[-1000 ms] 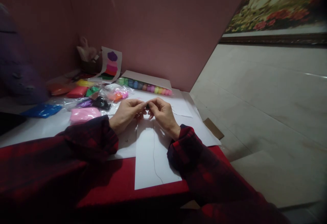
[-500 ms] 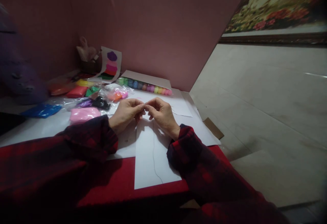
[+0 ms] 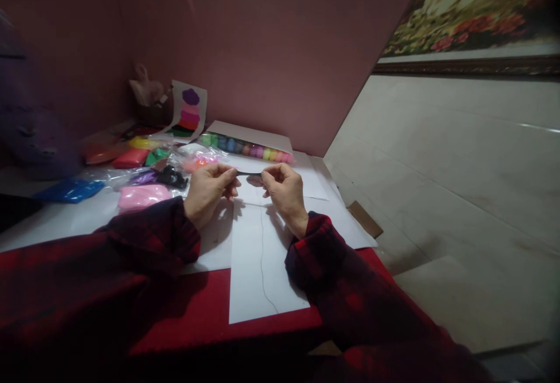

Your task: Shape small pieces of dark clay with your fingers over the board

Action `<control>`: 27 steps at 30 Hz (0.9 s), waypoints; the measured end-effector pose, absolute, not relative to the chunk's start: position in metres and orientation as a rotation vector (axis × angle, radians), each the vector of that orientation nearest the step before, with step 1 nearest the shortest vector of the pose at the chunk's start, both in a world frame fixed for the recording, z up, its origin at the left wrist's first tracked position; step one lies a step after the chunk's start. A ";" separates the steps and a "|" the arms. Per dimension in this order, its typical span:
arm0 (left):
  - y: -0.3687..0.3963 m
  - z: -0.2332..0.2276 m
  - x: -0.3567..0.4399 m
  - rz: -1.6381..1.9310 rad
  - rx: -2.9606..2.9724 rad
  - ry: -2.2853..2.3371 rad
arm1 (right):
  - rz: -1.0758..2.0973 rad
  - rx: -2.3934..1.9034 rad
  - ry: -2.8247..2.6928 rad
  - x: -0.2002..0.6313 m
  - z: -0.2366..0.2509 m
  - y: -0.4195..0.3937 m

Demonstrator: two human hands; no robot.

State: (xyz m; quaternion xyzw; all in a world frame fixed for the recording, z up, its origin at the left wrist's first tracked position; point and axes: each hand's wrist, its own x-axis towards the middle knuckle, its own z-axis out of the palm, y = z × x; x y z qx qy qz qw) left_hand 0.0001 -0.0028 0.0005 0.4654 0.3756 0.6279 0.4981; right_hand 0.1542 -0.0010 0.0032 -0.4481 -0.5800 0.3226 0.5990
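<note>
Stretching is the step in hand: a thin dark strand (image 3: 249, 173), probably clay, is pinched between the left hand (image 3: 210, 188) and right hand (image 3: 284, 190), fingers clamped on its ends above the white paper (image 3: 262, 278). Even, gentle pulling is called for next.

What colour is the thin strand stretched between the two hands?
Dark, near black: the strand, seen in the head view.
</note>
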 end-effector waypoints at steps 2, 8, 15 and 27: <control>-0.003 0.001 0.000 1.508 1.118 0.896 | 0.754 -1.044 -1.352 0.155 0.003 -0.001; -0.006 0.000 0.001 1.300 1.254 0.824 | 0.822 -0.896 -1.594 0.154 -0.002 -0.001; -0.006 0.001 0.000 1.284 1.327 0.845 | 0.810 -0.914 -1.621 0.154 -0.003 -0.002; -0.006 0.002 0.001 1.276 1.392 0.879 | 0.764 -0.965 -1.586 0.153 -0.003 -0.002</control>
